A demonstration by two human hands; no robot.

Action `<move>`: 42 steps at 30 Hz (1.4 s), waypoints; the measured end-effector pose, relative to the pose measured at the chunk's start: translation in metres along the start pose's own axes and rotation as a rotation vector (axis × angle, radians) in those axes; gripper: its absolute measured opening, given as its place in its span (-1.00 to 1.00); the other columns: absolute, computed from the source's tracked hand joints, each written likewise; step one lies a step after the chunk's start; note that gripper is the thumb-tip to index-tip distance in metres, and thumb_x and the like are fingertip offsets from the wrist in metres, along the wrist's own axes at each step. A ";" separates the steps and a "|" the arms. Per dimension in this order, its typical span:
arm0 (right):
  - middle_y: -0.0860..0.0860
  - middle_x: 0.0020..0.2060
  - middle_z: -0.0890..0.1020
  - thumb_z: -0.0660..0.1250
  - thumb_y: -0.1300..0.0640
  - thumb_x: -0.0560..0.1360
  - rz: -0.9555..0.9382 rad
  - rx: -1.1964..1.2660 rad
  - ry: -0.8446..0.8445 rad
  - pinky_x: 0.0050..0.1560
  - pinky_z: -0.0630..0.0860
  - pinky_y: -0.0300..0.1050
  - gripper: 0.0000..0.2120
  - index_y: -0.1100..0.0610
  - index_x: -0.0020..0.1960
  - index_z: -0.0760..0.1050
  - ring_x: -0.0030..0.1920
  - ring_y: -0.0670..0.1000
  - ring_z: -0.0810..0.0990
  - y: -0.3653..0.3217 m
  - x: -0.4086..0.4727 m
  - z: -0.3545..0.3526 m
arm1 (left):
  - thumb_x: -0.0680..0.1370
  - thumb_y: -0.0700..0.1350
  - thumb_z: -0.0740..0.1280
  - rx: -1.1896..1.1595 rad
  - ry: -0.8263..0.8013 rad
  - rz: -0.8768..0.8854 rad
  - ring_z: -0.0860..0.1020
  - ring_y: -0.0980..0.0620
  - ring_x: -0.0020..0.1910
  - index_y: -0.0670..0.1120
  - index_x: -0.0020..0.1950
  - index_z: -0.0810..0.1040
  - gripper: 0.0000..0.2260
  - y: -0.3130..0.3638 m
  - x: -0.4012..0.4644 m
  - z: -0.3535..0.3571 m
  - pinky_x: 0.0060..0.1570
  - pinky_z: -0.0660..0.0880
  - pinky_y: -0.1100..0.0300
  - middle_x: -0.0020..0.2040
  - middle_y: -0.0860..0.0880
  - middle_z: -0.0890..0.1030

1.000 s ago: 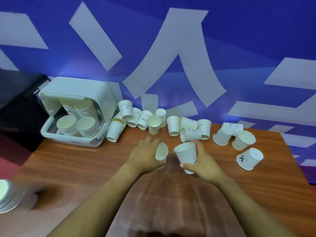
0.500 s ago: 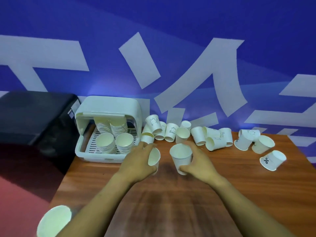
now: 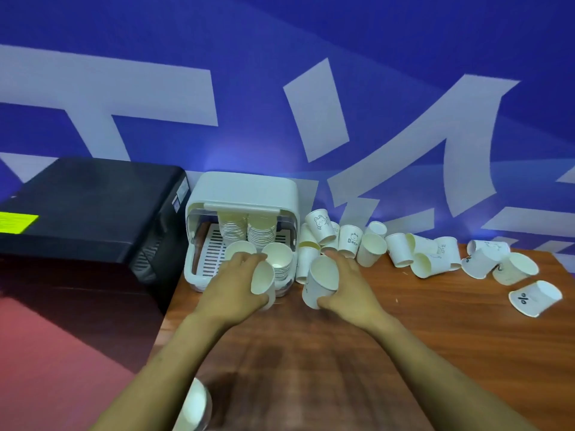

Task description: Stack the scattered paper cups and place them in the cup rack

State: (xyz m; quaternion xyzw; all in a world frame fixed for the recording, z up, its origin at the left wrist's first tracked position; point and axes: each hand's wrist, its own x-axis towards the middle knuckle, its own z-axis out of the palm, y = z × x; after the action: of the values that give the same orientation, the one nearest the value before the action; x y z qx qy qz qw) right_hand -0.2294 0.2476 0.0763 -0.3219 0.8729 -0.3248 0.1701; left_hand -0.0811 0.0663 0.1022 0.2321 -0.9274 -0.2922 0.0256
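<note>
The light is dim and cool, with a bluish glow on the blue wall (image 3: pixel 404 42) just above the white rack (image 3: pixel 245 191). The wooden table (image 3: pixel 435 337) is evenly lit, with a soft dark shadow between the forearms. The wide lens bends the wall's white shapes toward the edges. The near cup (image 3: pixel 194 409) at the bottom is blurred, and the cups (image 3: pixel 513 269) at far right are slightly smeared.

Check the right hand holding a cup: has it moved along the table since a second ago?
Yes. The right hand with its cup has shifted left toward the cup rack, judged against the row of loose cups.
</note>
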 end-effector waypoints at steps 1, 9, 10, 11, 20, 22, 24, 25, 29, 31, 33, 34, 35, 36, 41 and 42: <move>-0.01 0.34 0.28 0.48 0.17 0.25 -0.003 -0.007 -0.003 0.10 0.31 -0.25 -0.12 -0.06 0.46 0.13 0.29 -0.01 0.36 -0.003 0.003 0.001 | 0.41 -0.05 0.41 -0.019 0.027 -0.011 0.30 -0.05 0.34 0.07 0.47 0.24 -0.33 -0.004 0.002 -0.004 0.27 0.34 0.10 0.38 0.03 0.31; 0.05 0.32 0.33 0.48 0.12 0.31 -0.037 0.039 0.021 0.11 0.37 -0.14 -0.16 -0.03 0.44 0.09 0.24 0.05 0.41 -0.027 0.039 0.012 | 0.39 -0.15 0.41 -0.065 0.275 -0.036 0.27 -0.07 0.33 0.06 0.42 0.32 -0.38 -0.019 0.025 -0.034 0.18 0.20 0.25 0.37 0.01 0.32; 0.05 0.33 0.31 0.47 0.14 0.32 -0.041 0.033 0.024 0.11 0.37 -0.14 -0.17 -0.03 0.44 0.08 0.24 0.06 0.40 -0.030 0.043 0.013 | 0.40 -0.14 0.41 -0.066 0.281 -0.036 0.27 -0.07 0.32 0.06 0.42 0.32 -0.39 -0.020 0.028 -0.035 0.15 0.20 0.25 0.37 0.02 0.32; 0.05 0.34 0.29 0.46 0.16 0.32 -0.045 0.028 0.029 0.11 0.37 -0.14 -0.17 -0.04 0.44 0.08 0.24 0.06 0.40 -0.032 0.047 0.014 | 0.40 -0.14 0.41 -0.070 0.283 -0.039 0.27 -0.07 0.31 0.06 0.41 0.33 -0.40 -0.021 0.031 -0.036 0.15 0.20 0.25 0.37 0.02 0.32; 0.02 0.32 0.23 0.35 0.23 0.33 -0.037 0.025 0.038 0.19 0.44 -0.04 -0.17 -0.13 0.47 0.04 0.25 0.09 0.41 -0.049 0.078 0.042 | 0.38 -0.16 0.45 -0.068 0.271 -0.043 0.33 -0.08 0.32 -0.04 0.38 0.39 -0.42 -0.048 0.062 -0.017 0.30 0.25 0.14 0.32 -0.03 0.38; 0.03 0.29 0.24 0.33 0.23 0.34 -0.035 -0.002 0.032 0.17 0.47 -0.02 -0.17 -0.13 0.48 0.03 0.20 0.10 0.45 -0.048 0.083 0.046 | 0.40 -0.13 0.45 -0.063 0.230 -0.051 0.32 -0.09 0.34 -0.05 0.40 0.37 -0.42 -0.053 0.070 -0.011 0.33 0.28 0.07 0.34 -0.04 0.36; 0.03 0.29 0.25 0.34 0.20 0.35 -0.044 -0.068 0.032 0.14 0.49 0.00 -0.19 -0.12 0.48 0.04 0.19 0.10 0.47 -0.046 0.088 0.050 | 0.41 -0.11 0.43 -0.061 0.182 -0.060 0.33 -0.10 0.33 -0.04 0.41 0.35 -0.42 -0.058 0.078 -0.005 0.32 0.30 0.05 0.35 -0.04 0.35; 0.02 0.30 0.25 0.35 0.18 0.36 -0.046 -0.110 0.033 0.11 0.50 0.01 -0.20 -0.12 0.48 0.04 0.19 0.10 0.47 -0.044 0.090 0.051 | 0.42 -0.11 0.43 -0.061 0.161 -0.061 0.33 -0.09 0.33 -0.04 0.42 0.34 -0.41 -0.060 0.081 -0.001 0.32 0.30 0.06 0.35 -0.04 0.35; -0.01 0.30 0.28 0.34 0.09 0.37 -0.037 -0.256 0.027 -0.03 0.55 0.00 -0.21 -0.17 0.47 0.01 0.16 0.10 0.51 -0.037 0.095 0.057 | 0.42 -0.13 0.41 -0.076 0.080 -0.053 0.29 -0.02 0.37 -0.02 0.45 0.31 -0.39 -0.066 0.092 0.011 0.31 0.25 0.17 0.38 0.02 0.33; -0.02 0.31 0.28 0.33 0.08 0.37 -0.028 -0.299 0.017 -0.05 0.55 -0.01 -0.20 -0.18 0.48 -0.01 0.16 0.11 0.51 -0.034 0.097 0.058 | 0.43 -0.11 0.40 -0.073 0.057 -0.032 0.28 -0.01 0.37 0.01 0.45 0.31 -0.39 -0.067 0.096 0.015 0.31 0.23 0.20 0.39 0.04 0.33; -0.02 0.30 0.29 0.34 0.07 0.37 -0.037 -0.336 0.016 -0.06 0.56 0.00 -0.19 -0.17 0.49 -0.02 0.15 0.11 0.51 -0.031 0.098 0.058 | 0.44 -0.08 0.39 -0.052 0.046 -0.029 0.27 -0.01 0.37 0.04 0.46 0.28 -0.39 -0.067 0.101 0.017 0.31 0.24 0.17 0.40 0.05 0.31; -0.02 0.30 0.29 0.34 0.05 0.37 -0.046 -0.349 0.021 -0.07 0.56 0.00 -0.19 -0.17 0.49 -0.01 0.15 0.11 0.50 -0.029 0.098 0.058 | 0.44 -0.07 0.39 -0.049 0.041 -0.039 0.27 -0.02 0.38 0.05 0.47 0.27 -0.38 -0.068 0.102 0.018 0.31 0.25 0.16 0.41 0.05 0.30; -0.02 0.29 0.30 0.34 0.03 0.37 -0.057 -0.355 0.028 -0.08 0.56 0.00 -0.19 -0.16 0.50 -0.01 0.15 0.11 0.50 -0.028 0.098 0.059 | 0.44 -0.07 0.39 -0.048 0.034 -0.048 0.27 -0.02 0.38 0.05 0.47 0.26 -0.38 -0.069 0.104 0.019 0.31 0.26 0.15 0.41 0.05 0.29; -0.02 0.29 0.31 0.33 0.01 0.38 -0.070 -0.360 0.033 -0.08 0.56 -0.01 -0.19 -0.15 0.50 -0.01 0.16 0.10 0.49 -0.026 0.097 0.060 | 0.44 -0.07 0.39 -0.050 0.022 -0.055 0.27 -0.03 0.38 0.04 0.48 0.26 -0.37 -0.071 0.105 0.022 0.31 0.27 0.14 0.42 0.04 0.28; -0.04 0.34 0.33 0.33 -0.12 0.40 -0.073 -0.329 0.005 0.06 0.51 -0.02 -0.20 -0.08 0.52 0.02 0.25 0.07 0.43 -0.019 0.092 0.066 | 0.40 -0.05 0.45 -0.076 0.005 -0.062 0.35 -0.04 0.34 0.02 0.46 0.29 -0.34 -0.079 0.104 0.039 0.28 0.37 0.06 0.39 0.02 0.30; -0.04 0.35 0.33 0.34 -0.15 0.40 -0.057 -0.324 -0.018 0.10 0.49 -0.02 -0.19 -0.06 0.53 0.03 0.27 0.06 0.41 -0.016 0.091 0.067 | 0.39 -0.05 0.46 -0.082 0.011 -0.062 0.36 -0.04 0.33 0.02 0.46 0.29 -0.33 -0.080 0.104 0.041 0.27 0.39 0.06 0.39 0.03 0.30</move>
State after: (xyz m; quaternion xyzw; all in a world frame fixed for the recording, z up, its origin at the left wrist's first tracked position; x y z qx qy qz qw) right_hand -0.2547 0.1463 0.0304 -0.3727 0.9028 -0.1817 0.1143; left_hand -0.1482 -0.0159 0.0144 0.2610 -0.9068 -0.3295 0.0310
